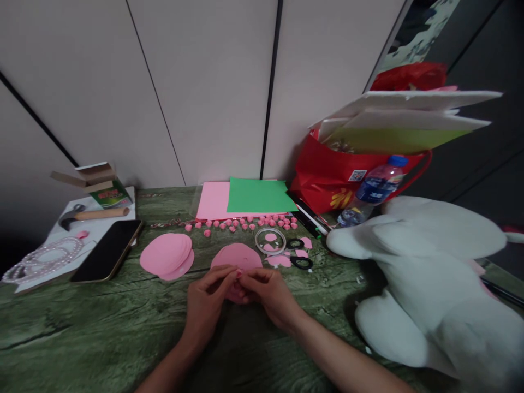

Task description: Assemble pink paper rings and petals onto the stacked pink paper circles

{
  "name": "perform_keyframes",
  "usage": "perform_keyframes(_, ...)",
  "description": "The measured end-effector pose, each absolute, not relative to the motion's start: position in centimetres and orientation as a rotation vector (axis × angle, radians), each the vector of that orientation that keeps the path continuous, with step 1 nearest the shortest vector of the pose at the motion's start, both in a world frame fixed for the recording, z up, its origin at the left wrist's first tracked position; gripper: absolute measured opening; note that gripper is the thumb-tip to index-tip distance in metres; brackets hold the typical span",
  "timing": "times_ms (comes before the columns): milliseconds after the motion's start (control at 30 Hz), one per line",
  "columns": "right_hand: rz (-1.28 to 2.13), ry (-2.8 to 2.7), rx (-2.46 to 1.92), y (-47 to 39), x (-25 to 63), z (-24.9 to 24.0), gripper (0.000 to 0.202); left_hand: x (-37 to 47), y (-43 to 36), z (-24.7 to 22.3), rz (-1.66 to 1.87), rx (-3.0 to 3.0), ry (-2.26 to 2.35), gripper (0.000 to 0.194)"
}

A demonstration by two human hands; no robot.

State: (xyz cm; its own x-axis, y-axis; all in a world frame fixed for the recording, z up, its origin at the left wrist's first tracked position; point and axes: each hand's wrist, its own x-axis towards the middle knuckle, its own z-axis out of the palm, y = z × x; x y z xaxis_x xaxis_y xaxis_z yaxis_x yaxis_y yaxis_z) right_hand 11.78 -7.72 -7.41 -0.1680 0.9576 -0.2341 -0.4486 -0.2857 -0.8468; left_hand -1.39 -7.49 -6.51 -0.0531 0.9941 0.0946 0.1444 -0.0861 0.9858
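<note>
One pink piece (239, 274), mostly behind fingertips (248, 280)

"What sort of place is this?"
"A home, I'd say: white plush toy (426, 284) along the table's (102, 333) right edge, smartphone (107, 252) toward the left."
"Used for crafts?"
"Yes, green cardstock (262, 195) by the far edge, pink paper rosebuds (207, 233) before it."
</note>
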Motion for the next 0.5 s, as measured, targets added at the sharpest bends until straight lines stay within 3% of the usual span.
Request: perform_keyframes(500, 1.634, -0.757, -1.007, -7.71, 11.68, -7.26, 0.027, -1.00, -7.58, -5.86, 1.284, 1.516, 1.354, 0.011)
